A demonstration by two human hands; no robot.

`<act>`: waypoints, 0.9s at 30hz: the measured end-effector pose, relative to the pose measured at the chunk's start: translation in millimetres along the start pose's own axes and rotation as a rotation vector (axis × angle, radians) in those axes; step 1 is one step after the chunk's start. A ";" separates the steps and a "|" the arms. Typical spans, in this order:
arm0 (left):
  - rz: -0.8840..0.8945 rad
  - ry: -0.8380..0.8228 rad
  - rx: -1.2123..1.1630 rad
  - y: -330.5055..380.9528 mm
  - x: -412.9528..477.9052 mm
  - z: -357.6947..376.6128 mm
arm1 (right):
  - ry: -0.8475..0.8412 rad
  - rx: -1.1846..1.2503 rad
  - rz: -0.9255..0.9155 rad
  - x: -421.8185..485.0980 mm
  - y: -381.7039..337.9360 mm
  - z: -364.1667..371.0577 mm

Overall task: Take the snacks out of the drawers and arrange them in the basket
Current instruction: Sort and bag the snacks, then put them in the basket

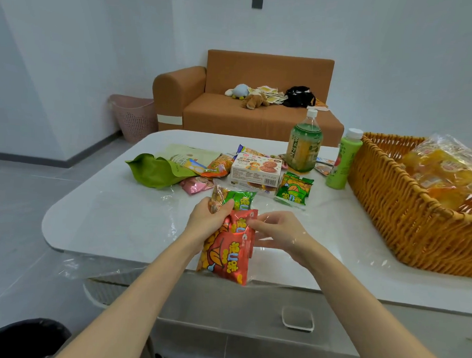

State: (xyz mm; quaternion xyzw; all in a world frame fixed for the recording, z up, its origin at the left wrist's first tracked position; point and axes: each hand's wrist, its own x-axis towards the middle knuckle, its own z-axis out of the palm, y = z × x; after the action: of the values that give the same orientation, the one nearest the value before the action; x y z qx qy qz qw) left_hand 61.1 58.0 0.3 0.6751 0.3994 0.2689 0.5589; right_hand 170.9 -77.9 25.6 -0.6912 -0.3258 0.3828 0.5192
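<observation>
My left hand [209, 218] grips a bunch of snack packets above the table's near edge: a red packet [229, 252] hanging down and a green packet [238, 199] sticking up behind it. My right hand [277, 230] pinches the top right corner of the red packet. A woven wicker basket [397, 212] stands at the right and holds a clear bag of yellow snacks [443, 167]. More snacks lie on the table: a white cookie box [255, 170], a green packet [294, 188], a pink packet [196, 185] and a large green pouch [154, 172].
Two green drink bottles [303, 144] [342, 162] stand beside the basket's left wall. The white table [112, 221] has a drawer front with a recessed handle [298, 317] below its near edge. An orange sofa [247, 97] and a pink laundry bin [134, 117] stand behind.
</observation>
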 end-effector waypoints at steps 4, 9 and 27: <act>0.105 0.119 0.265 2.9 5.3 -3.6 | 0.080 -0.020 0.003 5.5 -0.1 -12.7; 0.176 0.192 0.506 -3.8 13.1 4.1 | 0.394 -0.438 0.019 24.7 11.6 -49.8; 0.343 -0.175 1.363 -4.8 15.1 49.8 | 0.398 -1.103 -0.068 110.4 41.4 -65.9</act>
State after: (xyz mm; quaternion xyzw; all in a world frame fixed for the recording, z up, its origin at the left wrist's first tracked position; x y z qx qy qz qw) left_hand 108.4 44.0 -17.1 0.9471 0.3206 -0.0121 -0.0081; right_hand 284.9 -25.5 -24.4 -0.9070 -0.3949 0.0025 0.1460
